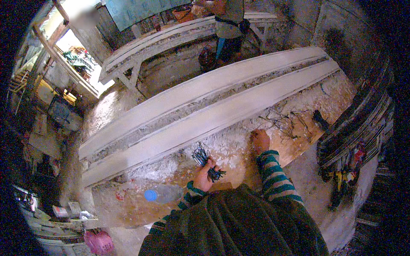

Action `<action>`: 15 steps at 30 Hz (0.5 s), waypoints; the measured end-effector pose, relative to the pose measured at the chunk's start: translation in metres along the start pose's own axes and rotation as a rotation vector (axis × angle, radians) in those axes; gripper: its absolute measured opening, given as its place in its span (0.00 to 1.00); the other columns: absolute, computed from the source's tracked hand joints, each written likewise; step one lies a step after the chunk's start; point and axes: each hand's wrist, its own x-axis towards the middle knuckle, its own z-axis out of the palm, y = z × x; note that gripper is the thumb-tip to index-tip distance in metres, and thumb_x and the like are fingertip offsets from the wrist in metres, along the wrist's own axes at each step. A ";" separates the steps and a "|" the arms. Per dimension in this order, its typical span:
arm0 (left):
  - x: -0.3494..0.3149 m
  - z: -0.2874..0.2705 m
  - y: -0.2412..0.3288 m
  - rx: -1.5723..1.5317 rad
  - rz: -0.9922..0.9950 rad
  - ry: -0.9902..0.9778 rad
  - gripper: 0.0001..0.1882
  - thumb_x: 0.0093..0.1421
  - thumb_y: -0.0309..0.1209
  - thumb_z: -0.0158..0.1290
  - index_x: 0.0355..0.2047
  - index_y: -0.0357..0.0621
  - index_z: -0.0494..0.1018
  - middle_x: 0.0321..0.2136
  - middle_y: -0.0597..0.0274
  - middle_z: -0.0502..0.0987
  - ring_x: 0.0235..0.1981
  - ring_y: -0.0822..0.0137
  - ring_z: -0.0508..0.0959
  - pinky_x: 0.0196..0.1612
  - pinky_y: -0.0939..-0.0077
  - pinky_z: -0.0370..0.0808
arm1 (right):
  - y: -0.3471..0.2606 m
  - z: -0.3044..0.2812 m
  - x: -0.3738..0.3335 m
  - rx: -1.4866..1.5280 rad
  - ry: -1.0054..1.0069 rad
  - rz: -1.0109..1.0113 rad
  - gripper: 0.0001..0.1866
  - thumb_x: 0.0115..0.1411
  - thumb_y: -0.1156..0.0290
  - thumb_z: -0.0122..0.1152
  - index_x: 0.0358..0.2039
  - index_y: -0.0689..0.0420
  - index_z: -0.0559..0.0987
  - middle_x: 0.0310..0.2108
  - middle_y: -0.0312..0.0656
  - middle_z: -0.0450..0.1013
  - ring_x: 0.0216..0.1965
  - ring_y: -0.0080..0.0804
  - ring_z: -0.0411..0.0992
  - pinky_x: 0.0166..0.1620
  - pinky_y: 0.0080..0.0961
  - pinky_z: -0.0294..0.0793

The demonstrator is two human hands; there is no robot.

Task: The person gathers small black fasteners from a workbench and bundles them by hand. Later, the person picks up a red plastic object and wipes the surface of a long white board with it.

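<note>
My left hand (pixel 202 178) is closed round a bundle of thin dark wire pieces (pixel 200 155), whose ends stick out on both sides of the fist. To the right, my right hand (pixel 260 141) rests low over the wooden tabletop (pixel 232 147), its fingers curled in. Whether anything is inside it is hidden. Loose, tangled dark wires (pixel 287 124) are spread just beyond and to the right of that hand. A darker bunch (pixel 319 119) sits at the table's right edge.
Two long pale moulded strips (pixel 205 117) run across the far side of the table. A clear bottle with a blue cap (pixel 166 194) lies at the left. Another person (pixel 230 25) stands by a far bench (pixel 171 40). Dark lengths (pixel 363 128) are stacked at the right.
</note>
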 end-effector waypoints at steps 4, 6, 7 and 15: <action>0.001 0.001 0.001 -0.014 -0.005 -0.007 0.09 0.60 0.37 0.48 0.36 0.47 0.66 0.24 0.69 0.65 0.27 0.70 0.69 0.42 0.61 0.71 | -0.026 -0.007 -0.028 0.384 -0.112 0.093 0.07 0.53 0.71 0.58 0.32 0.59 0.76 0.28 0.41 0.72 0.29 0.31 0.71 0.35 0.25 0.71; 0.000 0.002 0.002 -0.034 -0.017 0.026 0.09 0.61 0.37 0.48 0.35 0.47 0.66 0.24 0.69 0.65 0.27 0.69 0.69 0.42 0.61 0.71 | -0.048 -0.019 -0.045 0.520 -0.154 0.070 0.06 0.54 0.73 0.57 0.33 0.61 0.75 0.28 0.40 0.73 0.30 0.27 0.71 0.36 0.22 0.71; 0.000 0.002 0.002 -0.047 -0.027 0.047 0.09 0.61 0.37 0.48 0.35 0.47 0.67 0.24 0.69 0.66 0.27 0.69 0.69 0.42 0.61 0.71 | -0.060 -0.026 -0.053 0.607 -0.190 0.091 0.06 0.55 0.75 0.56 0.33 0.61 0.75 0.28 0.39 0.73 0.31 0.25 0.71 0.37 0.21 0.71; 0.006 0.000 -0.005 -0.004 -0.101 0.183 0.10 0.60 0.38 0.48 0.38 0.47 0.68 0.25 0.68 0.68 0.28 0.69 0.71 0.40 0.67 0.72 | -0.112 -0.057 -0.107 0.998 -0.364 -0.215 0.06 0.51 0.81 0.57 0.32 0.63 0.74 0.35 0.44 0.73 0.37 0.31 0.72 0.43 0.27 0.72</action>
